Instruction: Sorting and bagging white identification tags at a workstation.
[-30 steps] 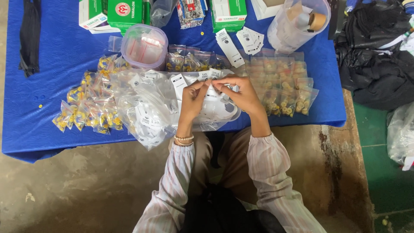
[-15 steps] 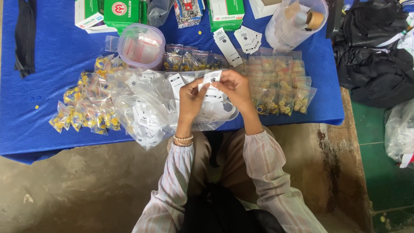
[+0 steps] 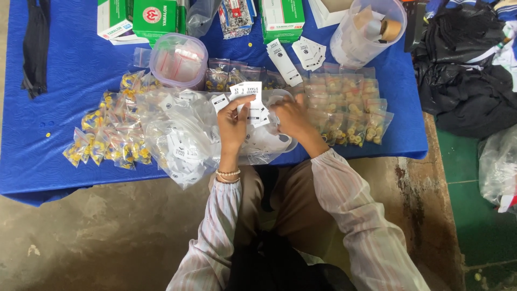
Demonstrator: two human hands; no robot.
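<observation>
My left hand (image 3: 232, 125) holds up a small stack of white printed paper labels (image 3: 249, 99) above a clear plastic bag (image 3: 180, 137) full of more such labels. My right hand (image 3: 290, 117) sits just right of the stack, fingers curled against the labels' right side over the bag's mouth. Both hands are over the near edge of the blue table (image 3: 64, 75). A beaded bracelet is on my left wrist.
Small clear packets of yellow pieces lie in piles at left (image 3: 107, 134) and in rows at right (image 3: 350, 108). A round lidded tub (image 3: 179, 59), green and white boxes (image 3: 156, 16), loose labels (image 3: 308, 53) and a tall clear jug (image 3: 366, 29) stand behind. Dark cloth (image 3: 463, 81) lies at right.
My hands have lifted the label stack higher, away from the bag. My right hand has shifted from pinching the top of the stack to its right side.
</observation>
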